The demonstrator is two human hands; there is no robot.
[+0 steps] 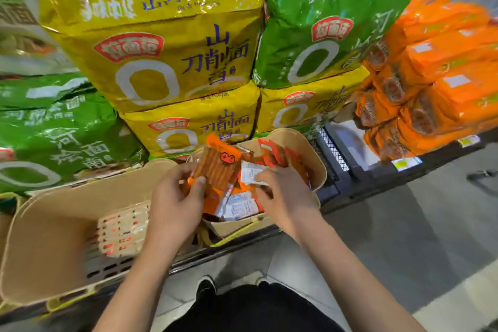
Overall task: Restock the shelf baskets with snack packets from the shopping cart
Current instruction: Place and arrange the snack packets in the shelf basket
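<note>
Head view, taking the beige snack-filled basket [310, 153] on the low shelf as the landmark: far left of it sits a larger beige plastic basket [54, 229], its slotted floor showing. Behind and above both, yellow noodle multipacks [161, 62] and green noodle multipacks [323, 35] are stacked. Over the landmark basket's left side, the left hand [175, 207] grips an orange clear-window snack packet [218, 167], thumb and fingers curled round its lower edge. Just right, the right hand [285, 191] pinches a white-backed packet [250, 171] lying among the orange packets inside. Farther right, orange wrapped packs [436, 75] fill the shelves.
</note>
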